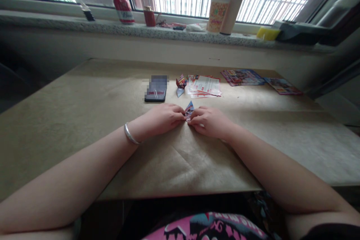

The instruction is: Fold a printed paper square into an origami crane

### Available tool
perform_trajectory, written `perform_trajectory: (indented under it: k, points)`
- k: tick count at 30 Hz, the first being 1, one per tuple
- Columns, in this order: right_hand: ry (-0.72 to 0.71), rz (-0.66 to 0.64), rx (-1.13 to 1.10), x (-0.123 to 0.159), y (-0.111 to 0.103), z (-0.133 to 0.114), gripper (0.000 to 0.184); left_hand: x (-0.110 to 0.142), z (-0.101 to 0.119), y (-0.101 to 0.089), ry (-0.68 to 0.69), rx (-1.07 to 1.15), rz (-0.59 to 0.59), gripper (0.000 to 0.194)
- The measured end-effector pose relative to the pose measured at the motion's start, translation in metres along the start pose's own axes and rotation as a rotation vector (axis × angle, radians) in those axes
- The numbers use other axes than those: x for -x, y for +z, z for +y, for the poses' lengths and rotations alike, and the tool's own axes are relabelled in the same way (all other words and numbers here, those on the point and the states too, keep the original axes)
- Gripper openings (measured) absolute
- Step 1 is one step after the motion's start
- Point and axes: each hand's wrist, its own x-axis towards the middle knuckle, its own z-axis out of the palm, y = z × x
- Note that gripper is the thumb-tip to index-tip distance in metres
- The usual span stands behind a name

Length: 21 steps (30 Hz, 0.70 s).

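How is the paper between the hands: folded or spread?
Folded: the paper between left hand and right hand tapers to a narrow point.

Before you, a beige, creased desk (84, 120) is carrying a small paper fold (189, 108) near its middle. Just beyond, a dark phone (156, 96), a multicoloured folded piece (181, 82) and printed white sheets (204, 85) are lying; farther right, a colourful pile (244, 77) and a smaller one (283, 86) are resting.

Two hands (168, 118) (210, 120), one held paper (189, 108), three paper piles (204, 85) (243, 77) (282, 86), one phone (156, 89), one bracelet (129, 134)
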Motion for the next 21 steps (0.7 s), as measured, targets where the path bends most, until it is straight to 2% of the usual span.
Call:
perform_trajectory:
  k: [7,10,14,21]
  points:
    - [0.177,-0.029,0.056,-0.002,0.005,-0.01,0.03,0.0,0.002,-0.004,-0.01,0.064,-0.066,0.025]
    - [0.206,-0.024,0.088,-0.006,0.01,-0.012,0.036,0.001,0.003,-0.003,0.003,0.057,-0.063,0.028]
    - [0.236,-0.011,0.099,-0.01,0.016,-0.008,0.041,0.0,0.006,-0.002,-0.02,0.024,-0.049,0.034]
    - [0.336,-0.02,0.052,-0.017,0.022,0.006,0.042,-0.003,0.008,-0.007,-0.05,0.017,-0.1,0.035]
